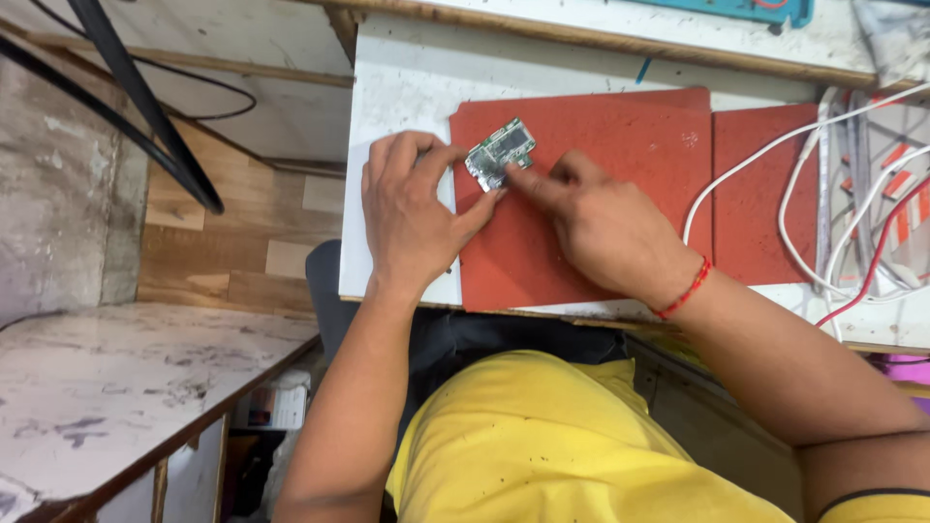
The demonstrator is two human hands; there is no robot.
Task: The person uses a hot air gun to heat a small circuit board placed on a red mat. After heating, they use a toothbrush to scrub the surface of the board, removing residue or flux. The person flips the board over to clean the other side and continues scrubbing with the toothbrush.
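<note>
Nearest, a yellow shirt and two bare forearms, reaching up over the front edge of the white desk. A red thread band around the right wrist.

On the near part of a red mat, both hands met at a small green circuit board. Left hand curled, its fingers pinching the board's left end, thumb underneath at the lower edge. Right hand loosely closed, gripping nothing, only the index fingertip pressed on the board's lower right corner.

Board lay flat on the mat near its upper left corner, component side up, long axis running diagonally from lower left to upper right, far end pointed towards the back of the desk.

Probably best handled by the edges only, pinch kept light, fingertip pressure off the small parts, board kept flat against the mat so nothing slipped or bent.

Farther right, a second red mat, then white cables and a red wire trailing. At the far edge, a teal tray, partly cut off.
</note>
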